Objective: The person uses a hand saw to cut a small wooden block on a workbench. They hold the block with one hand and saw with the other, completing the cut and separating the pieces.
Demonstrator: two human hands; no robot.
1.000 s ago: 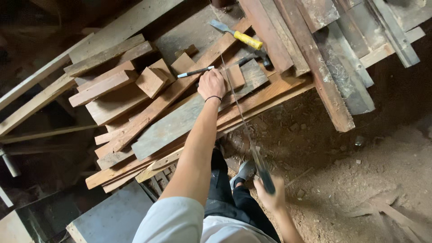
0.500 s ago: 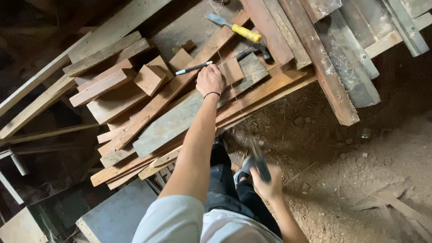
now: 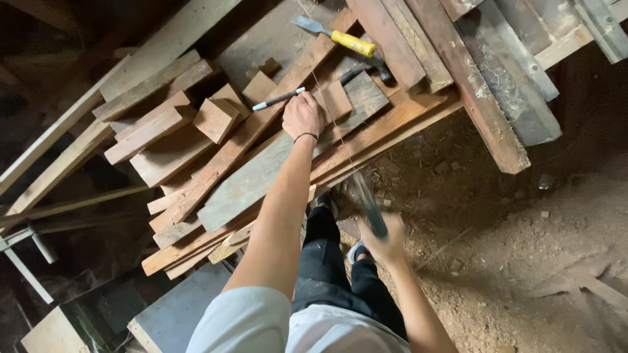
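At the far left, long pale wooden planks [image 3: 78,140] slant across a dim corner, and below them a flat grey board [image 3: 176,314] lies near the person's shoulder. Next comes a heap of short reddish-brown wood offcuts [image 3: 163,124], with a small square wooden block [image 3: 214,117] on top. A long weathered grey plank [image 3: 261,173] runs diagonally through the stack, beside brown boards that carry everything like a rough desk [image 3: 386,131]. A slim pen with a blue-and-white barrel [image 3: 278,99] lies on the boards, its tip just beside the left hand [image 3: 303,116]. That hand is closed into a loose fist and pressed down on the boards, next to a small square brown wood piece [image 3: 337,101]; a dark band circles its wrist. A thin saw blade [image 3: 337,134] crosses the boards just right of that hand and runs down to a dark handle [image 3: 374,219], which the right hand [image 3: 386,242] grips with fingers wrapped round it; this hand is blurred. The two hands are well apart. Higher up, a yellow-handled chisel [image 3: 343,39] rests on the boards, with a dark hammer head [image 3: 379,65] near it. To the right, heavy dark beams [image 3: 497,85] slope over a bare dirt floor [image 3: 523,261] strewn with chips.
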